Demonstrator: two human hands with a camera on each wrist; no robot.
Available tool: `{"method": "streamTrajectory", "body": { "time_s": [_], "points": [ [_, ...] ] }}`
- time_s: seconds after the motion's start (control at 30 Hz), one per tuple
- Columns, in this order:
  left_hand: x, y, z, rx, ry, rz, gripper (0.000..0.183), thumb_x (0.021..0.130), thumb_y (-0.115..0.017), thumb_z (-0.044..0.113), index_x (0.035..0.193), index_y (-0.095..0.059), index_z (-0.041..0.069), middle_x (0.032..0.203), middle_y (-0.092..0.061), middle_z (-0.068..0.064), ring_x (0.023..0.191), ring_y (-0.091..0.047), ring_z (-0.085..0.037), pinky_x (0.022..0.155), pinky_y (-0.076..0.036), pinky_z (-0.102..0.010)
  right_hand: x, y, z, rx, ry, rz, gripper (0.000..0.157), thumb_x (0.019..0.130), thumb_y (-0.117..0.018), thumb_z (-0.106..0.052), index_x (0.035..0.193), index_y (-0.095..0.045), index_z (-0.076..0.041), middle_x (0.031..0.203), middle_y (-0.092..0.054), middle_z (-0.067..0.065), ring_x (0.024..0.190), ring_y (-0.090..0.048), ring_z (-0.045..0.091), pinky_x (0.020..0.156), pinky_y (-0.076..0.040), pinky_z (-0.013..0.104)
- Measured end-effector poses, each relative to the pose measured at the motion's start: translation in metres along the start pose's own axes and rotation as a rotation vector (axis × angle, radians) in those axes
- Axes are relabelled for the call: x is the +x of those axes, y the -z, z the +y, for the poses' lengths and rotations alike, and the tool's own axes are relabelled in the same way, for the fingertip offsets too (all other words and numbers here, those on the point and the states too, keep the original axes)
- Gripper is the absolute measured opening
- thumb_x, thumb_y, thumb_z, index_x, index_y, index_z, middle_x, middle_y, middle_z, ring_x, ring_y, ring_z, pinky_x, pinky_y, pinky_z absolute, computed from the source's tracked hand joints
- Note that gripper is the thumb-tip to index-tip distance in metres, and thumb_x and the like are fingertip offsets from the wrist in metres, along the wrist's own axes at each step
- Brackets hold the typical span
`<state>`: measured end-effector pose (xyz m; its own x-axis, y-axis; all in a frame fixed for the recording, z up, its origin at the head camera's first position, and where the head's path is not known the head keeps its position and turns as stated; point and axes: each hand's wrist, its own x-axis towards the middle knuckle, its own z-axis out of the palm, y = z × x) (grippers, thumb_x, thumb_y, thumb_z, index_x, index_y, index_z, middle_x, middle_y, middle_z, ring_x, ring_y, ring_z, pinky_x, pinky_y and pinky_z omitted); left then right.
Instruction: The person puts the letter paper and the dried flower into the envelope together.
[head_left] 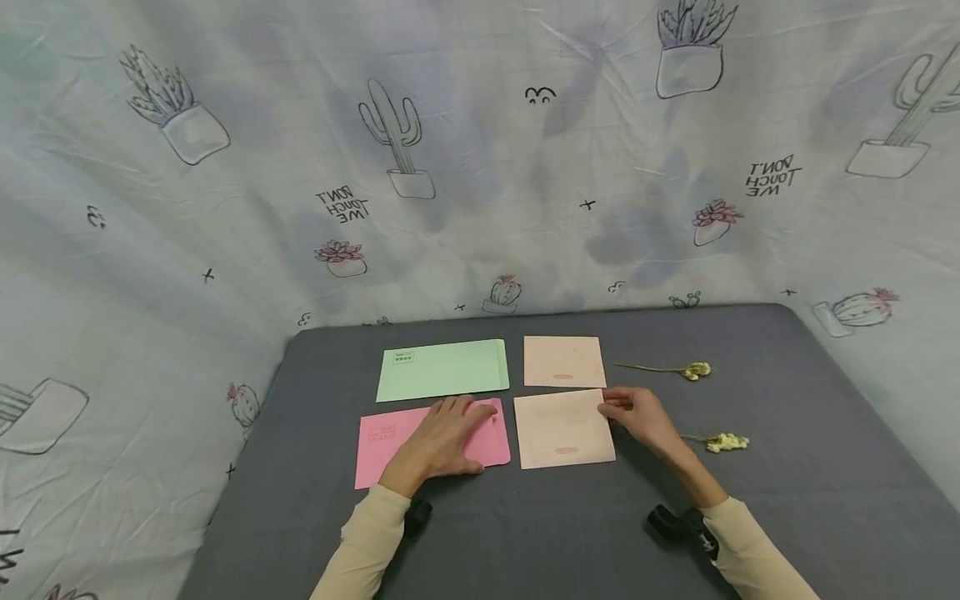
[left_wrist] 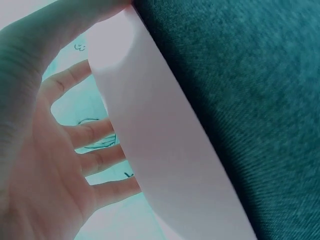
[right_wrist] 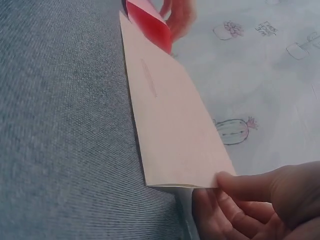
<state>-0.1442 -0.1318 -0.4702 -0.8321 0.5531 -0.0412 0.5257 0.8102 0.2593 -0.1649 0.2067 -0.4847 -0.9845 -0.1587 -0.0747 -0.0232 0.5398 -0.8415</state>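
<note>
A pink envelope (head_left: pixel 405 437) lies at the near left on the grey table, and my left hand (head_left: pixel 442 442) spans it. In the left wrist view my fingers reach its far edge (left_wrist: pixel 165 125) and my thumb the near edge. Its mouth (right_wrist: pixel 152 25) gapes in the right wrist view. To its right is a cream folded card (head_left: pixel 564 429). My right hand (head_left: pixel 637 417) pinches that card's right edge, thumb on top and fingers beneath. Its two layers part slightly at that end.
A green envelope (head_left: pixel 442 371) lies behind the pink one, and a second cream card (head_left: pixel 562 361) behind the first. Two dried flower stems, one farther (head_left: pixel 696 371) and one nearer (head_left: pixel 726 442), lie at the right. A cactus-print cloth (head_left: pixel 480 167) hangs behind the table (head_left: pixel 540 533).
</note>
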Motion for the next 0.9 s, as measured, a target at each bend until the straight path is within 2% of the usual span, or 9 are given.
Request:
{"method": "streamTrajectory", "body": {
  "time_s": [0.13,0.27,0.4,0.63,0.9],
  "points": [
    [0.001,0.000,0.001,0.009,0.003,0.002,0.081,0.071,-0.083,0.041,0.142,-0.048,0.023,0.134,-0.049,-0.012,0.124,-0.046,-0.033,0.108,-0.035,-0.052,0.002,-0.001,0.001,0.140,-0.106,-0.037,0.038,0.095,-0.065,-0.012,0.121,-0.059,0.015,0.105,-0.069,0.025,0.086,-0.070,0.026,0.070,-0.058,0.035],
    [0.001,0.001,0.001,0.018,0.004,0.004,0.081,0.071,-0.084,0.042,0.141,-0.049,0.023,0.134,-0.049,-0.012,0.124,-0.046,-0.033,0.108,-0.035,-0.052,0.006,0.000,0.001,0.217,-0.153,-0.070,0.042,0.096,-0.064,-0.015,0.124,-0.057,0.015,0.109,-0.068,0.023,0.086,-0.070,0.021,0.071,-0.059,0.032],
    [0.000,0.001,0.001,0.011,0.002,0.004,0.082,0.071,-0.084,0.042,0.142,-0.048,0.023,0.135,-0.049,-0.012,0.125,-0.046,-0.032,0.108,-0.034,-0.052,0.008,0.000,0.002,0.266,-0.161,-0.083,0.045,0.096,-0.064,-0.016,0.127,-0.055,0.014,0.113,-0.067,0.024,0.087,-0.070,0.018,0.071,-0.058,0.031],
    [0.001,0.000,0.002,0.017,0.011,0.002,0.082,0.071,-0.083,0.043,0.142,-0.048,0.023,0.136,-0.049,-0.012,0.127,-0.044,-0.033,0.108,-0.034,-0.053,0.010,-0.007,0.000,0.321,-0.115,-0.116,0.048,0.097,-0.063,-0.015,0.130,-0.050,0.017,0.116,-0.064,0.028,0.090,-0.069,0.019,0.073,-0.058,0.031],
    [0.001,0.001,0.001,0.004,0.014,-0.003,0.082,0.070,-0.084,0.044,0.141,-0.049,0.023,0.136,-0.048,-0.013,0.127,-0.043,-0.034,0.109,-0.033,-0.053,0.015,-0.019,-0.002,0.306,-0.094,-0.115,0.041,0.095,-0.063,-0.010,0.124,-0.055,0.018,0.106,-0.068,0.024,0.081,-0.069,0.015,0.069,-0.059,0.030]
  ]
}}
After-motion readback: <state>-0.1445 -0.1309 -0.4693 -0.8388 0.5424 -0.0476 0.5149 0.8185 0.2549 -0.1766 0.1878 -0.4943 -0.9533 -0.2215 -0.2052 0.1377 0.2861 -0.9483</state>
